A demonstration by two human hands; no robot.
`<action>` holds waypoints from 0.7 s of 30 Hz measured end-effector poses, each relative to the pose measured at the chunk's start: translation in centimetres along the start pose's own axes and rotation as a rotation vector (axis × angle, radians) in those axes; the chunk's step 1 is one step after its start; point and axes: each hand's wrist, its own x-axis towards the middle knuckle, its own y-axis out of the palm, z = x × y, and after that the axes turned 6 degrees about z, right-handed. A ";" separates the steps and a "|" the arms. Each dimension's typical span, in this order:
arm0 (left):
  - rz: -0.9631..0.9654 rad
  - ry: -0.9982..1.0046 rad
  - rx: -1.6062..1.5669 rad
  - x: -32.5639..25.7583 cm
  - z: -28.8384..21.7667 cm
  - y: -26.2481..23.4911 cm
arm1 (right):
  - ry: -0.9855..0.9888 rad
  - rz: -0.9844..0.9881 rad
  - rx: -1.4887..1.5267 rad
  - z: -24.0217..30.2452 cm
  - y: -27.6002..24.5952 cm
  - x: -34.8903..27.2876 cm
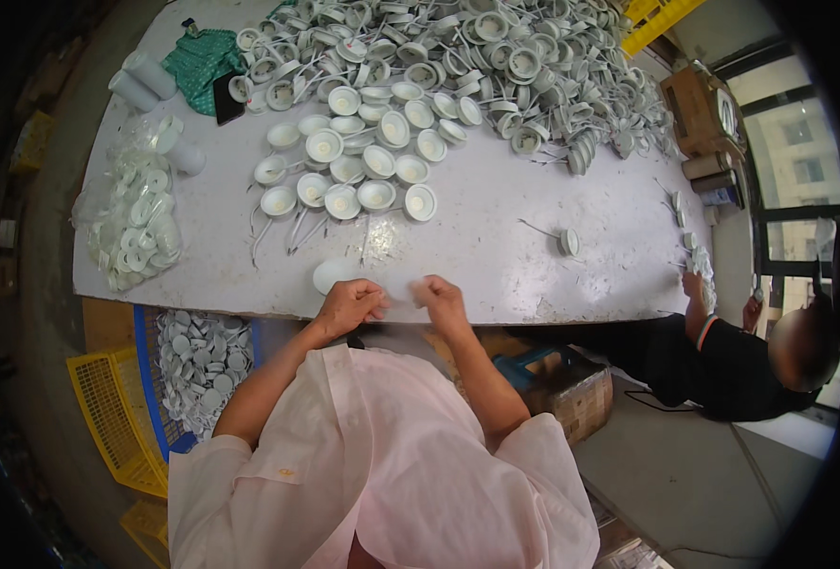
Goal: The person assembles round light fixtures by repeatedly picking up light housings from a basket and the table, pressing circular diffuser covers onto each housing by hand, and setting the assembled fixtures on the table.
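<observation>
Close to the table's near edge, my left hand (352,303) has its fingers pinched together. Level with it and a short gap to the right, my right hand (441,302) is also closed, its fingertips smeared by motion. Something pale and thin seems to lie between the two hands, too blurred to name. A round white disc (331,276) rests on the table just beyond my left hand. Farther off, several white round lamp housings (341,201) with yellowish centres stand in loose rows, some with short wires trailing toward me.
A big heap of white wired housings (524,64) covers the far table. At left are a clear bag of white rings (140,223), white rolls (150,74), green cloth (204,66) and a phone (229,99). A blue crate (147,365) holds white discs. A co-worker (723,356) sits right.
</observation>
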 end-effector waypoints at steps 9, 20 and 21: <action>-0.113 0.013 -0.030 0.1 2.1 -0.4 | -0.308 -1.002 0.443 1.3 -27.8 4.5; -0.074 -0.107 0.078 0.9 0.7 0.6 | -0.084 -0.669 0.187 -1.0 -31.3 7.6; -0.057 -0.109 0.082 1.5 0.2 1.1 | -0.075 -0.523 0.176 -2.4 -32.6 6.6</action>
